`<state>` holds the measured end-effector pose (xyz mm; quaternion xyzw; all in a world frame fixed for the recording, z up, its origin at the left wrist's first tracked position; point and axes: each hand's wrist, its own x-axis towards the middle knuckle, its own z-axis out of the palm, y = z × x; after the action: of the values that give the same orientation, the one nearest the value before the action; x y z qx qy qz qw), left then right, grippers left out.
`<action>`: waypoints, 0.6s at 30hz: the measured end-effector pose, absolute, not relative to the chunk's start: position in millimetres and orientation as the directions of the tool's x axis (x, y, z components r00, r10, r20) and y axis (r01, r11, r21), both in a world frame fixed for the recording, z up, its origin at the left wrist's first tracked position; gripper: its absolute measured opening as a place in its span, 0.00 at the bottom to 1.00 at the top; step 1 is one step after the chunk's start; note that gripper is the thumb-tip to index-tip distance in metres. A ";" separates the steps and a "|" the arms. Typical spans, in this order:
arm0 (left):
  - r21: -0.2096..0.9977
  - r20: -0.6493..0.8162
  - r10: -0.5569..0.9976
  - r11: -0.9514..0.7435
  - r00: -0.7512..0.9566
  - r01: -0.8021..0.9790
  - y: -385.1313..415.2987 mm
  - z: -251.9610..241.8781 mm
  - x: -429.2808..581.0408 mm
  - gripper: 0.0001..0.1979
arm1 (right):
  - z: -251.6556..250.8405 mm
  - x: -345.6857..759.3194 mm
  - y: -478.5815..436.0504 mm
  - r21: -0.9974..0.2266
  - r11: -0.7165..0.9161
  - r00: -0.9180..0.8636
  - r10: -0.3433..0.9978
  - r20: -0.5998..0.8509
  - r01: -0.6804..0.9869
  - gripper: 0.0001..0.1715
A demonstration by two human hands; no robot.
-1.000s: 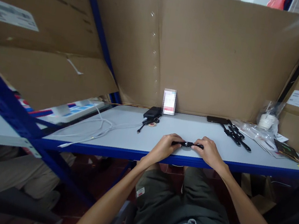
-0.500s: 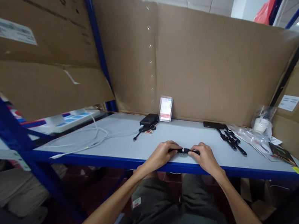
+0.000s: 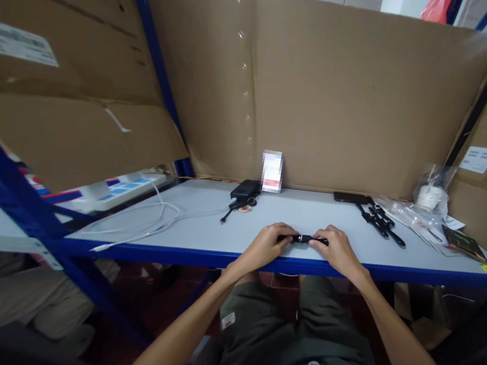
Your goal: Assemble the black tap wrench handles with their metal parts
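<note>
At the front edge of the grey tabletop point(image 3: 198, 231), a slim black band point(image 3: 303, 239) with a small pale mark at its middle stretches sideways between my hands. My left hand point(image 3: 271, 241) is closed on its left end, fingertips pressed together. The other end is pinched by my right hand point(image 3: 334, 246). Fingers hide both ends, so its exact kind does not show. Several similar black straps point(image 3: 379, 223) lie in a bunch farther back on the right.
A lit phone point(image 3: 272, 172) leans on the cardboard back wall point(image 3: 332, 98), beside a black power bank point(image 3: 246, 189). White cables point(image 3: 161, 225) curl at left. A dark phone point(image 3: 350, 198), plastic bags point(image 3: 410, 217) and a wrapped cup point(image 3: 432, 195) stand right. Blue posts point(image 3: 152, 55) frame the shelf.
The whole view has shifted slightly with the head. Both hands keep their hold on the black band, with hardly any change in their grip.
</note>
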<state>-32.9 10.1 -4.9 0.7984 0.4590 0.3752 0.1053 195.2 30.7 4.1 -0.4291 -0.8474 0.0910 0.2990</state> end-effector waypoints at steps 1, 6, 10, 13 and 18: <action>0.514 0.508 0.813 -0.551 0.285 0.657 9.8 -5.4 -32.2 0.14 | 4.2 196.0 31.6 -0.417 0.619 -0.458 0.780 0.426 0.665 0.08; 0.504 0.547 0.803 -0.541 0.235 0.673 7.5 -9.0 -25.6 0.08 | 3.9 201.9 36.6 -0.507 0.646 -0.505 0.763 0.404 0.570 0.11; 0.503 0.567 0.800 -0.524 0.194 0.687 6.6 -11.0 -20.5 0.06 | 2.4 202.7 36.8 -0.470 0.680 -0.530 0.733 0.427 0.562 0.13; 0.513 0.567 0.806 -0.508 0.171 0.692 7.5 -12.0 -19.3 0.06 | 1.7 200.7 34.9 -0.445 0.691 -0.536 0.722 0.436 0.570 0.13; 0.528 0.557 0.810 -0.516 0.184 0.674 10.2 -13.3 -20.9 0.06 | 0.7 198.3 33.7 -0.435 0.696 -0.535 0.718 0.445 0.572 0.13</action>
<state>-20.9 10.2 -13.3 0.7652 0.4850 0.4155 0.0818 198.3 33.7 0.7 -0.3714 -0.8680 0.1191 0.3072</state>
